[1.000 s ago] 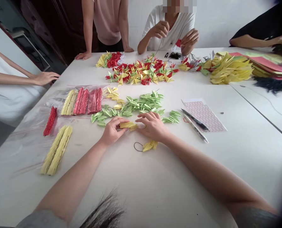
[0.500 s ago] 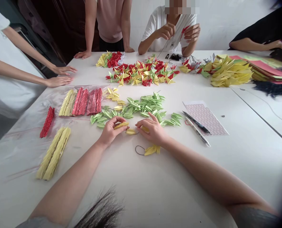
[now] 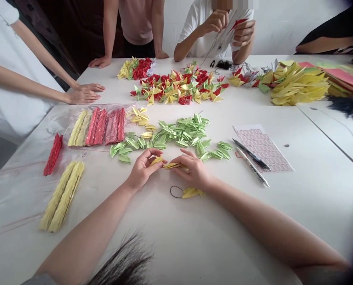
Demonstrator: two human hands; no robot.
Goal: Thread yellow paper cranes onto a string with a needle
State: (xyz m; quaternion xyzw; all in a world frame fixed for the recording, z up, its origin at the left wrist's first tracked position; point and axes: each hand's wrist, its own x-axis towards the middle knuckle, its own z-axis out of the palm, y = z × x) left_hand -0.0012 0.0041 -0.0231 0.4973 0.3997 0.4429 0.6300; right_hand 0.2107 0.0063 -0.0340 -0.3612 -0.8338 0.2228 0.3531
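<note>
Near the middle of the table, my left hand is closed on a small folded yellow paper piece. Close to its right, my right hand pinches another yellow paper piece. Just below my right hand lies a yellow folded piece with a black cord loop at its left end. Beyond my hands is a pile of green folded pieces, with several yellow pieces at its upper left.
Bagged red and yellow bundles, a loose red bundle and a yellow bundle lie left. Pens rest on a label sheet at right. Colourful folded pieces lie farther back. People stand or sit around the table.
The two yellow pieces in my hands now meet closer together. The person at the left has brought one hand over the other. The view has shifted slightly.
</note>
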